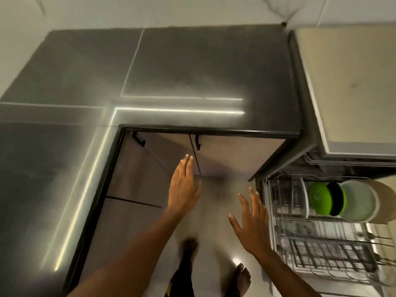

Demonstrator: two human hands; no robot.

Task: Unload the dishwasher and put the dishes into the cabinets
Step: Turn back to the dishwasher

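Dishwasher rack (321,243) pulled out, plates (351,200) upright; left hand (184,189), right hand (250,224) spread, empty; no legible writing.

Bare forearms and feet; dark trousers (182,279), perhaps yellow-marked.

Head view, steeply down over countertop (192,71).

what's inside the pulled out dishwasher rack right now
Standing on edge in the dishwasher rack: a white plate, a green plate, a dark one and a white bowl. The rack's front section is too blurred to tell.
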